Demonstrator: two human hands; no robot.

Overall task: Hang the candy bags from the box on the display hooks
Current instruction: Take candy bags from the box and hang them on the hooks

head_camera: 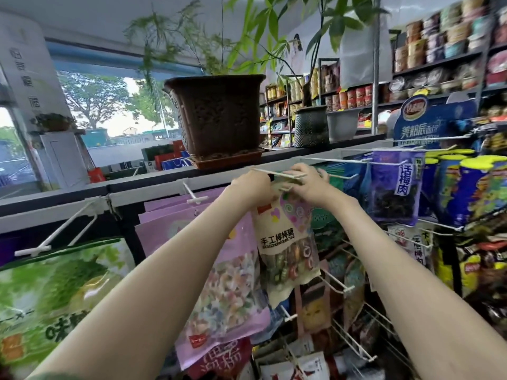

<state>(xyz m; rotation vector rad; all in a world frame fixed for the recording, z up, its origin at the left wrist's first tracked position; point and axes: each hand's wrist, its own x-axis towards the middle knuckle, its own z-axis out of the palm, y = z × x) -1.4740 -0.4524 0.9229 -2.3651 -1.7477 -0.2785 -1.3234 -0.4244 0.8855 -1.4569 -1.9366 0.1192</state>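
Left hand (pixel 251 185) pinches the lollipop bag (pixel 285 242) at its top corner | right hand (pixel 307 185) pinches the header at the white wire hook (pixel 277 174) — probably steadying the hang hole against the tip | bag dangles below both hands, apparently not yet threaded | box not in view

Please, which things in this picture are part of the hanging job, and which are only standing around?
Part of the job: lollipop bag, held at its top by the left hand and right hand; white hook just above it.
Only around: brown plant pot, purple plum bag, green bag, pink candy bag.
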